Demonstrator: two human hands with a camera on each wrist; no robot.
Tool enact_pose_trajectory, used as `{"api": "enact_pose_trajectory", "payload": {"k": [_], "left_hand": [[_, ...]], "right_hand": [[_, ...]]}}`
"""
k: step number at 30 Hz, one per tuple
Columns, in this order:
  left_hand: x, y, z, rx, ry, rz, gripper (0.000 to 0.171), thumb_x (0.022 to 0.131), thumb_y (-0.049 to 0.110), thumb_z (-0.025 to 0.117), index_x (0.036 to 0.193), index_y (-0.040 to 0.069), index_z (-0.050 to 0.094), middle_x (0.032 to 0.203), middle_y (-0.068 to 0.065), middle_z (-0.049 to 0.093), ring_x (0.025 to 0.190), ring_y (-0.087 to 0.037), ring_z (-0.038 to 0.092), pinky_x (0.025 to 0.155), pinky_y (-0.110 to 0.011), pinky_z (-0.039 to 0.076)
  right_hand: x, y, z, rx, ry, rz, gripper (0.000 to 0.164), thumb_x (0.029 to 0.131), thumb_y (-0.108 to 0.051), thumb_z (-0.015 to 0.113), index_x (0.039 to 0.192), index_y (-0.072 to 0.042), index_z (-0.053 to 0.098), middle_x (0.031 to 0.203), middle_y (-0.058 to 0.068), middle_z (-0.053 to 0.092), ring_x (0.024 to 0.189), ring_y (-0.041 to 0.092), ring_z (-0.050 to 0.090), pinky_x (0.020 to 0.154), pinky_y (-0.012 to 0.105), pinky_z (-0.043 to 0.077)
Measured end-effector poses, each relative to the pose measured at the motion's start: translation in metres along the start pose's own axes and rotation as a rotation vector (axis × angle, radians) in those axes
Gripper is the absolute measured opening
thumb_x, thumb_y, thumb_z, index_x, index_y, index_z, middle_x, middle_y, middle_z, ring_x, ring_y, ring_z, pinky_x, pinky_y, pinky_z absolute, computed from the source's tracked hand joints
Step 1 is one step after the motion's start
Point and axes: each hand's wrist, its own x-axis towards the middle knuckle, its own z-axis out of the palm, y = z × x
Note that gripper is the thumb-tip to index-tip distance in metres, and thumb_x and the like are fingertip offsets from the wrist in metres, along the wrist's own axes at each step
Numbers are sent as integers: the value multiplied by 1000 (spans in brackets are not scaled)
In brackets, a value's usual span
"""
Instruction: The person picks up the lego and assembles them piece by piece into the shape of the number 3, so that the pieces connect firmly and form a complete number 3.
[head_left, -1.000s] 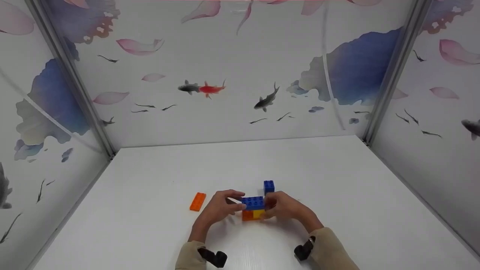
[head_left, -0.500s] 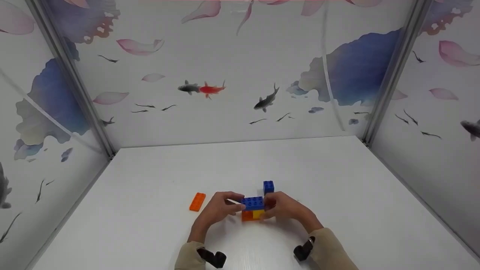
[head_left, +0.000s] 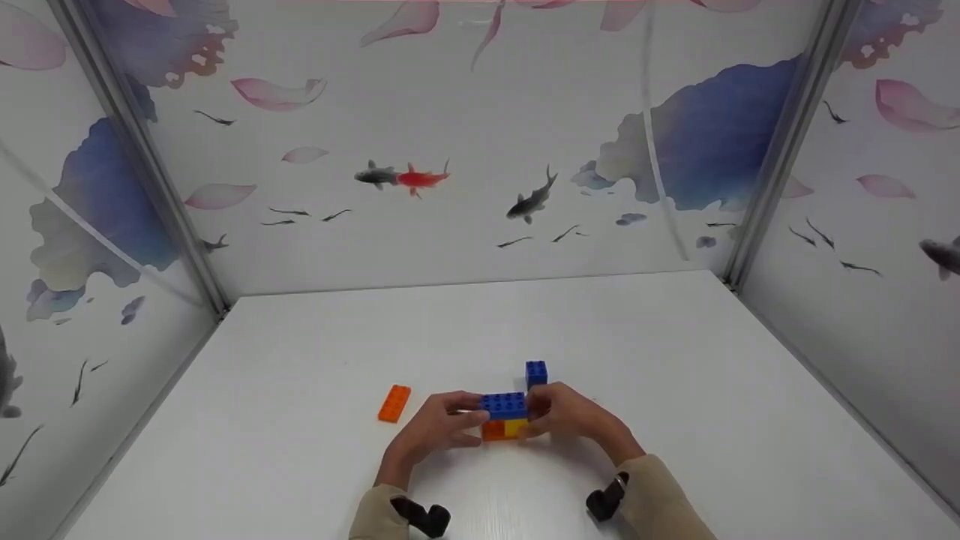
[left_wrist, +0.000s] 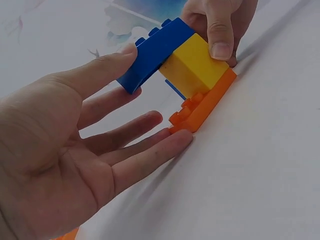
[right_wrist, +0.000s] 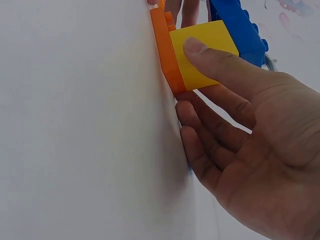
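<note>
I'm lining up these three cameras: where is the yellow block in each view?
Head: yellow block low, slightly right of centre.
Left wrist: yellow block in the upper half, right of centre.
Right wrist: yellow block near the top, right of centre.
Shared landmark: the long blue brick atop it.

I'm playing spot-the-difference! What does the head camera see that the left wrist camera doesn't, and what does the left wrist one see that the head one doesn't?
Only the head view: the painted red fish, the tan right sleeve and the whole loose orange plate. An orange scrap at the left wrist view's bottom edge may be part of that plate.

Only the left wrist view: the left hand's palm, and a see-through gap between the blue brick and the orange base.

Both: the right hand at the yellow brick, which sits between blue brick and orange base.
</note>
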Motion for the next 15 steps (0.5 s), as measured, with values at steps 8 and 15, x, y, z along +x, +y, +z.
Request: {"api": "enact_pose_trajectory", "payload": {"k": [8, 15], "left_hand": [[1, -7, 1, -42, 3, 11, 56, 90, 41, 73, 132, 6, 62, 128, -13, 65, 113, -23, 66, 91, -38, 60], [3, -5, 1, -7, 14, 7, 57, 89, 43, 73, 133, 8, 62, 130, -12, 65, 113, -23, 66, 91, -38, 60]], "right_hand": [[0, 0, 2, -25, -6, -7, 31, 82, -27, 83, 106, -14, 69, 100, 2, 66, 92, 19, 59, 94, 41, 56], [-8, -10, -9, -62, -50, 16, 30, 84, -27, 81, 111, -17, 71, 112, 2, 69, 103, 20, 61, 100, 48, 54]]}}
